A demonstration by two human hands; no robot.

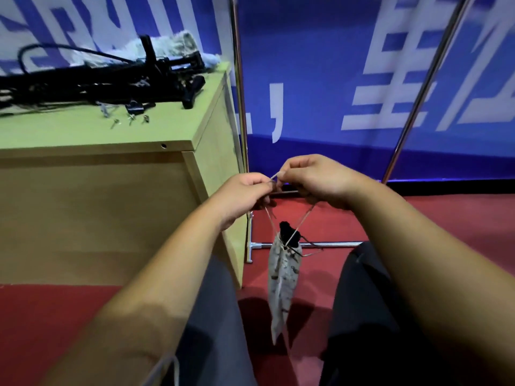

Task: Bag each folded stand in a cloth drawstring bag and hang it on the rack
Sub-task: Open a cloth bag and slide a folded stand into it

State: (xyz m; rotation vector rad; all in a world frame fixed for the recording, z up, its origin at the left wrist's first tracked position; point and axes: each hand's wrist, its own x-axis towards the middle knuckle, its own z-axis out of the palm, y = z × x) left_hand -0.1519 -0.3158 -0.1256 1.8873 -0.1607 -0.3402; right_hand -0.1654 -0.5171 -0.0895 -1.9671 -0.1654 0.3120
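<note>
Beside the counter point(117, 135), my left hand point(242, 195) and right hand point(320, 178) pinch the cords point(303, 218); the bag point(282, 277) dangles below.

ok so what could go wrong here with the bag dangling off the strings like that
1. The cloth bag hangs only from its drawstrings, pinched by the left hand and right hand; a slip could drop it on the red floor.
2. The stand's black tip pokes out of the bag's mouth, so it may not be cinched fully.
</note>
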